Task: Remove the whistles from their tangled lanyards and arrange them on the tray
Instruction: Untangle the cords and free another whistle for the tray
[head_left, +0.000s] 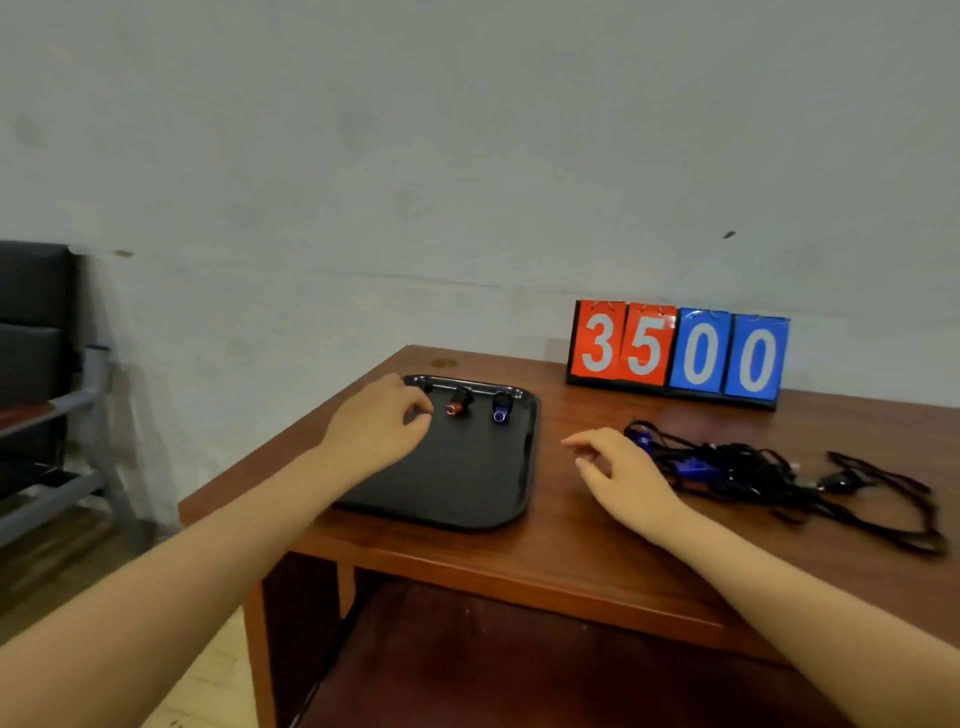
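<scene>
Currently the wooden worktop (597, 530) carries a black tray (467, 483); tangled lanyards (779, 467) lie to its right. Left hand (376, 421) sits over the tray's far-left corner, fingers curled, contents hidden. Right hand (623, 473) hovers beside the lanyards, fingers loosely apart. Red whistle (458, 401) and blue whistle (501, 408) rest side by side along the tray's far edge.

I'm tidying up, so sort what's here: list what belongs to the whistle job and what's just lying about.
Job:
tray
red whistle and blue whistle, on the tray
lanyards, tangled on the table, blue pieces among them
left hand, over the tray's far left corner
right hand, beside the lanyards

Lying about:
scoreboard
chair
</scene>
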